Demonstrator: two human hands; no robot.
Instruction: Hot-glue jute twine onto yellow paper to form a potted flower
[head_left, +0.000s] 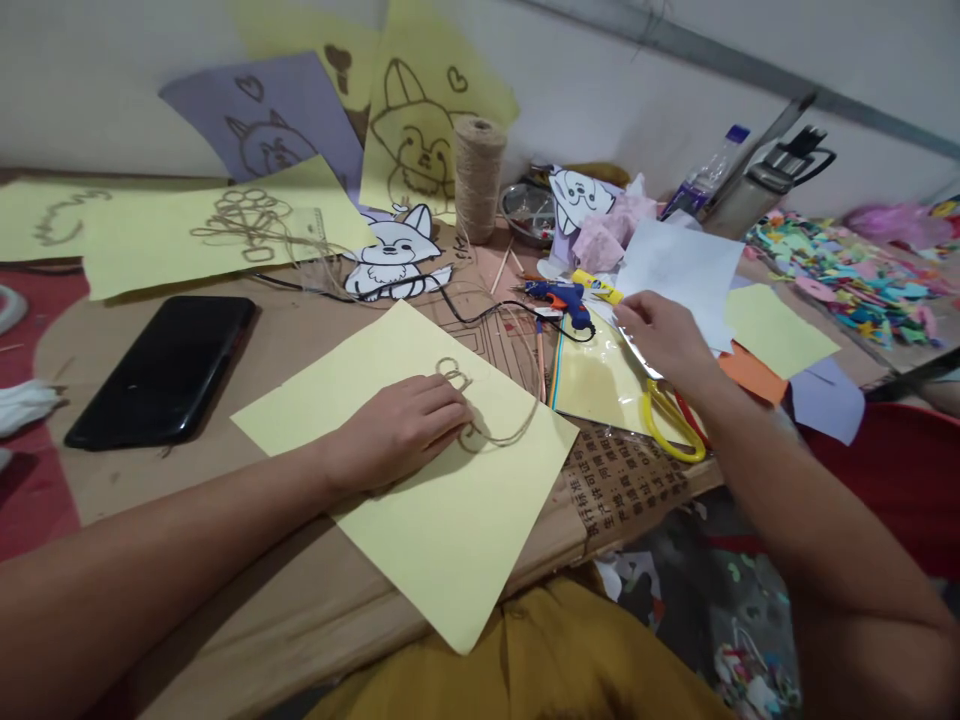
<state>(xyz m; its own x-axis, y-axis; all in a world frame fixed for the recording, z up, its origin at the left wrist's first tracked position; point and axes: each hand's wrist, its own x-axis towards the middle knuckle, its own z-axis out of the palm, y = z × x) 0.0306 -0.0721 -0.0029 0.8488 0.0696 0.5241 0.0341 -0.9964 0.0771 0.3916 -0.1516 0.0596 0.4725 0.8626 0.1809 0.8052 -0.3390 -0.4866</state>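
Observation:
A sheet of yellow paper (442, 530) lies at an angle in front of me. My left hand (405, 425) rests on it, fingers together and bent over a piece of brown twine (506, 440), whose curled loops show past the fingertips. My right hand (664, 335) is stretched out to the right, beside a yellow glue stick (598, 287) and over scissors (675, 430) with yellow and red handles. Its fingers are mostly hidden, so I cannot make out what it grips. The scissors lie across a yellow booklet (600, 380). Left of it is a blue glue gun (562, 297).
A black phone (165, 370) lies at left. Behind stand a twine spool (478, 180), a white fox cutout (397, 255) and a yellow sheet with a twine fox (420, 130). A flask (757, 180) and a heap of paper scraps (855, 270) are at right.

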